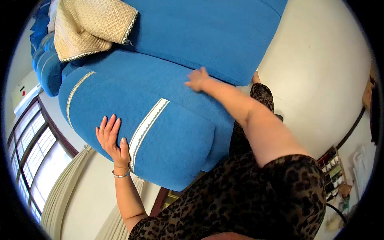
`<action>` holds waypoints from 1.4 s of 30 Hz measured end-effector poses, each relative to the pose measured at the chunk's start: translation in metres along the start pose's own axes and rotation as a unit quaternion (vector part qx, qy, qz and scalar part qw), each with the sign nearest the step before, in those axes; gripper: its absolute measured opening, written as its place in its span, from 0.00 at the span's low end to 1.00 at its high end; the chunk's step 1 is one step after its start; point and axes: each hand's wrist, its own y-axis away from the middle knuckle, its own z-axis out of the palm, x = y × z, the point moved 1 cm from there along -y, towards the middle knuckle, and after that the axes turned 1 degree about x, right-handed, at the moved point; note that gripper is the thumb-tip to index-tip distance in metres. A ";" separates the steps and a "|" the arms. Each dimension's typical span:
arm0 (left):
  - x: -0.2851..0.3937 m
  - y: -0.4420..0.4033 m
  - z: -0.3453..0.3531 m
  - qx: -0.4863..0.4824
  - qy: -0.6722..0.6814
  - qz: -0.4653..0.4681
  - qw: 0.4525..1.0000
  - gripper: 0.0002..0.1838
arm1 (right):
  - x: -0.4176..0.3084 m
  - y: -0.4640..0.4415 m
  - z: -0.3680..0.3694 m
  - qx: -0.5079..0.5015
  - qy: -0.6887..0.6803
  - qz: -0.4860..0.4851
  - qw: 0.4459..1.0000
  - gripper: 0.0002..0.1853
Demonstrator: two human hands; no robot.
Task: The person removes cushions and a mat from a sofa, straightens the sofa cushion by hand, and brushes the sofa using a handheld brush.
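A blue fabric-covered sofa (200, 36) fills the middle of the view. Its rounded padded part (176, 148) has a white band with zigzag trim (149, 126) across it. My left hand (110, 138), with a silver bangle at the wrist, lies on this padding beside the band, fingers stretched out. Farther up, my right hand (197, 79) is over the blue fabric near the crease by the flat seat part. It is slightly blurred, with the fingers apart and nothing visible in them. A beige quilted cloth (96, 24) with lace edging is draped over the sofa's upper left.
More blue upholstery (50, 72) stands at the far left. A dark-framed window (36, 144) and pale curtains (66, 196) are at lower left. The pale floor (316, 72) spreads to the right, with a rack of small items (333, 172) at the right edge.
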 end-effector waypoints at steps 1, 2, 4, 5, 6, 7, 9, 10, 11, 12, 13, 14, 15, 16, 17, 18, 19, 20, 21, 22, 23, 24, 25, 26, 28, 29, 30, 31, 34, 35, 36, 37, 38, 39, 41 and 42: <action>0.001 -0.005 0.000 -0.014 -0.012 -0.010 1.000 0.24 | 0.003 0.000 -0.020 0.060 -0.097 0.025 0.993 0.31; 0.004 -0.010 0.000 -0.026 -0.025 -0.024 0.999 0.24 | 0.000 -0.002 -0.043 0.120 -0.190 0.047 0.973 0.31; 0.020 -0.016 -0.003 -0.094 -0.089 -0.087 0.988 0.26 | -0.030 0.018 -0.090 0.269 -0.352 -0.033 0.896 0.32; 0.032 -0.026 0.005 -0.109 -0.128 -0.109 0.980 0.27 | -0.056 0.038 -0.109 0.359 -0.418 -0.133 0.824 0.32; 0.047 -0.035 0.012 -0.128 -0.167 -0.130 0.969 0.29 | -0.090 0.045 -0.100 0.344 -0.400 -0.264 0.807 0.32; 0.060 -0.044 0.020 -0.146 -0.208 -0.149 0.956 0.31 | -0.118 0.055 -0.087 0.325 -0.377 -0.391 0.774 0.32; 0.071 -0.059 0.043 -0.195 -0.191 -0.163 0.948 0.36 | -0.139 0.058 -0.063 0.241 -0.308 -0.442 0.807 0.33; 0.074 -0.065 0.047 -0.195 -0.198 -0.144 0.950 0.35 | -0.125 0.045 -0.072 0.252 -0.239 -0.447 0.824 0.32; 0.072 -0.072 0.050 -0.213 -0.172 -0.133 0.952 0.34 | -0.112 0.031 -0.095 0.137 -0.174 -0.326 0.919 0.32; 0.069 -0.078 0.051 -0.236 -0.144 -0.121 0.953 0.33 | -0.102 0.027 -0.129 0.016 -0.103 -0.190 0.976 0.32; 0.068 -0.080 0.054 -0.257 -0.115 -0.106 0.954 0.32 | -0.097 0.028 -0.147 -0.103 -0.027 -0.044 0.993 0.32; 0.067 -0.080 0.058 -0.246 -0.115 -0.107 0.956 0.30 | -0.096 0.027 -0.159 0.059 -0.164 -0.122 0.977 0.32; 0.065 -0.081 0.062 -0.245 -0.112 -0.113 0.956 0.31 | -0.093 0.026 -0.168 0.216 -0.293 -0.194 0.911 0.32; 0.066 -0.080 0.062 -0.246 -0.108 -0.118 0.956 0.31 | -0.092 0.027 -0.171 0.359 -0.409 -0.256 0.799 0.32; 0.066 -0.080 0.062 -0.250 -0.103 -0.121 0.955 0.31 | -0.106 0.021 -0.156 0.286 -0.426 -0.335 0.790 0.32; 0.065 -0.081 0.062 -0.249 -0.103 -0.125 0.955 0.31 | -0.127 0.012 -0.125 0.209 -0.437 -0.410 0.773 0.32; 0.066 -0.082 0.062 -0.249 -0.094 -0.127 0.956 0.31 | -0.138 0.004 -0.096 0.128 -0.446 -0.477 0.746 0.32; 0.067 -0.081 0.061 -0.251 -0.086 -0.128 0.956 0.31 | -0.127 -0.008 -0.067 0.143 -0.347 -0.411 0.831 0.32; 0.065 -0.081 0.062 -0.247 -0.081 -0.127 0.957 0.31 | -0.106 -0.023 -0.043 0.158 -0.236 -0.340 0.897 0.32; 0.063 -0.079 0.063 -0.243 -0.086 -0.119 0.959 0.30 | -0.093 -0.042 -0.038 0.177 -0.116 -0.261 0.942 0.33; 0.060 -0.081 0.063 -0.235 -0.078 -0.116 0.962 0.30 | -0.092 -0.050 -0.058 0.121 -0.132 -0.117 0.977 0.33; 0.059 -0.083 0.062 -0.230 -0.067 -0.117 0.964 0.30 | -0.089 -0.055 -0.074 0.057 -0.144 0.031 0.987 0.33; 0.062 -0.082 0.060 -0.233 -0.052 -0.122 0.963 0.30 | -0.087 -0.063 -0.091 0.211 -0.233 -0.044 0.948 0.33; 0.064 -0.083 0.061 -0.239 -0.053 -0.128 0.961 0.29 | -0.087 -0.067 -0.105 0.360 -0.313 -0.118 0.871 0.33; 0.060 -0.086 0.063 -0.245 -0.041 -0.131 0.960 0.29 | -0.108 -0.067 -0.115 0.465 -0.316 -0.207 0.801 0.33; 0.061 -0.085 0.062 -0.251 -0.036 -0.133 0.958 0.29 | -0.123 -0.061 -0.113 0.512 -0.319 -0.249 0.758 0.33; 0.063 -0.085 0.062 -0.260 -0.034 -0.137 0.955 0.29 | -0.133 -0.074 -0.066 0.317 -0.237 -0.306 0.866 0.30; 0.063 -0.086 0.062 -0.266 -0.032 -0.141 0.953 0.29 | -0.122 -0.087 -0.048 0.272 -0.243 -0.268 0.892 0.30; 0.063 -0.091 0.064 -0.273 -0.028 -0.153 0.949 0.29 | -0.033 -0.123 -0.019 0.128 -0.073 -0.183 0.972 0.30; 0.062 -0.092 0.064 -0.273 -0.027 -0.158 0.949 0.29 | 0.008 -0.134 -0.018 0.074 0.105 -0.173 0.977 0.31; 0.059 -0.096 0.063 -0.274 -0.028 -0.161 0.948 0.29 | 0.015 -0.131 -0.033 0.042 0.196 -0.191 0.961 0.32; 0.059 -0.098 0.061 -0.277 -0.026 -0.166 0.946 0.29 | 0.018 -0.118 -0.055 0.004 0.286 -0.209 0.935 0.32; 0.062 -0.099 0.060 -0.279 -0.024 -0.177 0.944 0.29 | 0.022 -0.105 -0.074 -0.035 0.375 -0.229 0.898 0.32; 0.066 -0.099 0.060 -0.280 -0.021 -0.192 0.940 0.28 | 0.023 -0.095 -0.092 0.074 0.313 -0.223 0.920 0.32; 0.065 -0.104 0.064 -0.276 -0.018 -0.208 0.938 0.28 | 0.029 -0.086 -0.123 0.297 0.172 -0.192 0.919 0.32; 0.066 -0.109 0.065 -0.279 -0.022 -0.215 0.935 0.27 | 0.041 -0.085 -0.127 0.288 0.117 -0.226 0.923 0.32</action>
